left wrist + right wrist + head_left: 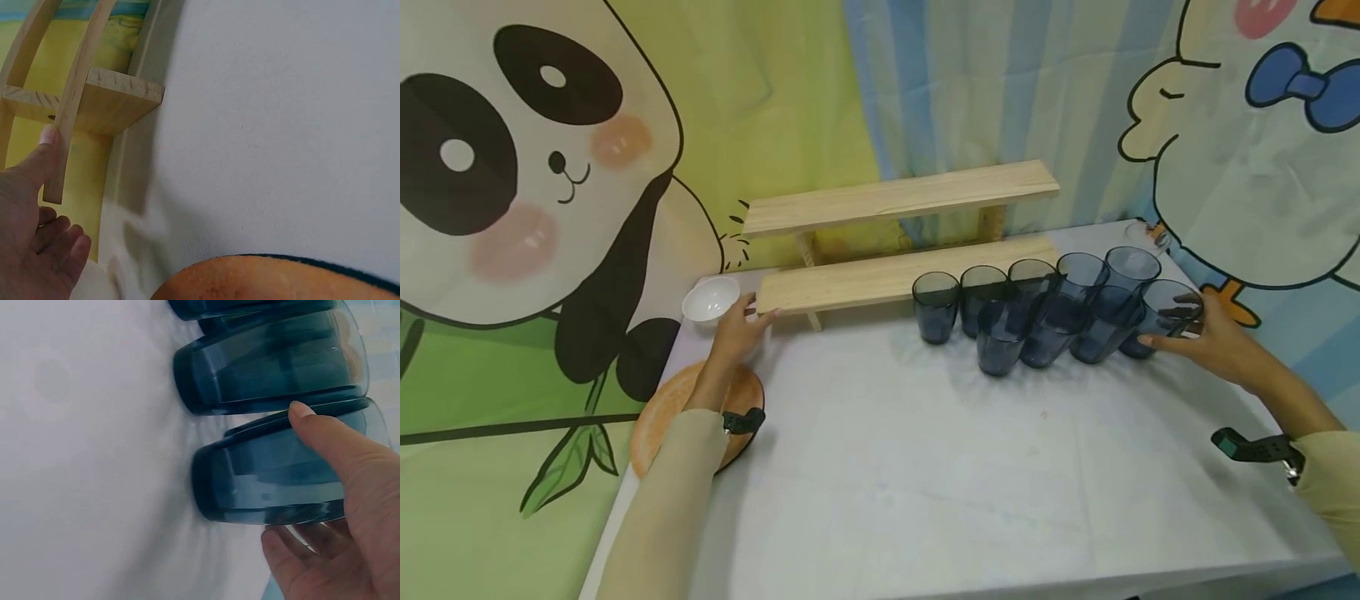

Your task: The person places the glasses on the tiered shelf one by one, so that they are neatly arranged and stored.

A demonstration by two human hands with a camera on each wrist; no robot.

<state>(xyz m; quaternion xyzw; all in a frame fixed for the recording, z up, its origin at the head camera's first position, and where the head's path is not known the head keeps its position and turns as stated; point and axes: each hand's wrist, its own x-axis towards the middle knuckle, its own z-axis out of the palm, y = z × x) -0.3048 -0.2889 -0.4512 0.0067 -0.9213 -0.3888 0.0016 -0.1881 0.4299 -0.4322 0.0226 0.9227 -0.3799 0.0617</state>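
My right hand point(1213, 342) grips a blue-tinted drinking glass point(1159, 308) at the right end of a cluster. In the right wrist view, the thumb lies along one side of this upright glass point(275, 472), with the fingers around the other. Several matching glasses point(936, 308) stand upright beside it in two rows. At the left, my left hand point(741, 329) is at the end of a two-tier wooden shelf point(850, 282). In the left wrist view, its thumb touches the lower board point(69, 131) while the other fingers hang loosely curled past the board's end.
A white bowl point(711, 300) sits left of the shelf. Beneath my left forearm lies a round orange mat point(745, 392). A clear glass item point(1142, 236) stands at the back right corner. Printed curtains hang behind the white-covered table point(925, 492).
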